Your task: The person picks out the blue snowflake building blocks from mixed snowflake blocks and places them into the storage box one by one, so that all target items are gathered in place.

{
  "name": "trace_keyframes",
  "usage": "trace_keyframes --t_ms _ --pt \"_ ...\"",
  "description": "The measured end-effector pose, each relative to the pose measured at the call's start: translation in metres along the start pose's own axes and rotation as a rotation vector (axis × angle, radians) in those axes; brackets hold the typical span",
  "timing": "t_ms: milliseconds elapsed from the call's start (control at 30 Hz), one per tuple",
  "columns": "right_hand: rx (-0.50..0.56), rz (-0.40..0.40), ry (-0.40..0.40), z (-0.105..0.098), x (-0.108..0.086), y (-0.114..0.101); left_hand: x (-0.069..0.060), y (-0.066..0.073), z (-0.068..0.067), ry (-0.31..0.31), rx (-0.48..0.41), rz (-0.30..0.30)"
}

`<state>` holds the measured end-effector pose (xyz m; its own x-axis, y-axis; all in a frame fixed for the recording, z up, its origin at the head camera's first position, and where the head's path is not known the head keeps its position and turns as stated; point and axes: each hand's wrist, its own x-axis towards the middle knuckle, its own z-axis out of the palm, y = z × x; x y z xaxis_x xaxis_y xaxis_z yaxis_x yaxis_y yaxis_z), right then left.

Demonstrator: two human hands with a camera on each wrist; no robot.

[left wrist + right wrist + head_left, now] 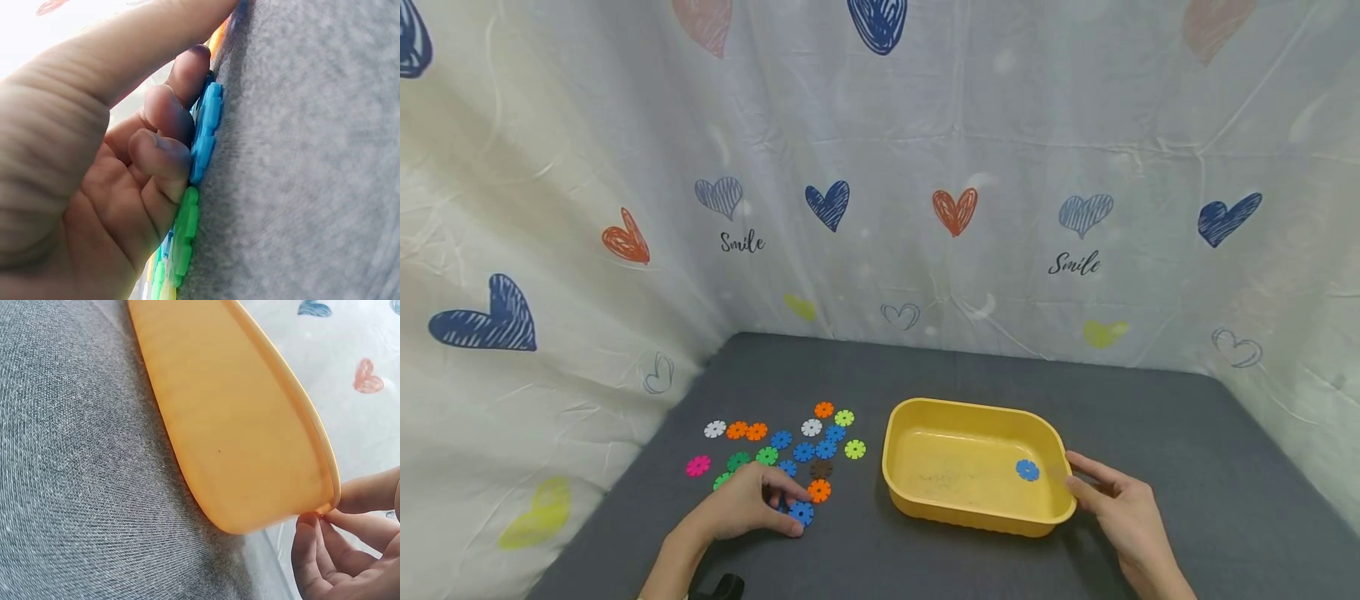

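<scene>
My left hand (747,502) is low over the left part of the table, with thumb and forefinger at opposite edges of a blue snowflake disc (801,512), pinching it. Close to the curled fingers, the left wrist view has another blue disc (207,134) and a green disc (185,237). An orange disc (819,491) lies just beyond the pinched one. On the right, my right hand (1123,512) grips the right end of a yellow plastic basin (962,517) by its rim, as the right wrist view (250,425) also shows. One blue disc (1027,470) lies inside the basin.
Several more discs lie loose left of the basin, among them a pink disc (698,466), a white disc (715,429), a brown disc (822,468) and a yellow-green disc (855,450). A heart-printed curtain (955,275) borders the grey tabletop (985,375).
</scene>
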<state>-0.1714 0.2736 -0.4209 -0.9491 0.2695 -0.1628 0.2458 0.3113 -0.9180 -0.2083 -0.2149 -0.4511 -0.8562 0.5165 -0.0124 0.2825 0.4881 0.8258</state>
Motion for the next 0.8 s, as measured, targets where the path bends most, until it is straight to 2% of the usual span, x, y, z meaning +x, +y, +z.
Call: trace_keyframes --t_ms 333,800 --pt "0.003 0.001 0.002 0.0006 0.0004 -0.0002 0.0004 -0.0007 0.0004 0.026 -0.031 -0.021" --pt "0.018 0.007 -0.005 0.0002 0.0008 0.0000 0.0008 0.0022 0.0003 0.071 -0.071 -0.012"
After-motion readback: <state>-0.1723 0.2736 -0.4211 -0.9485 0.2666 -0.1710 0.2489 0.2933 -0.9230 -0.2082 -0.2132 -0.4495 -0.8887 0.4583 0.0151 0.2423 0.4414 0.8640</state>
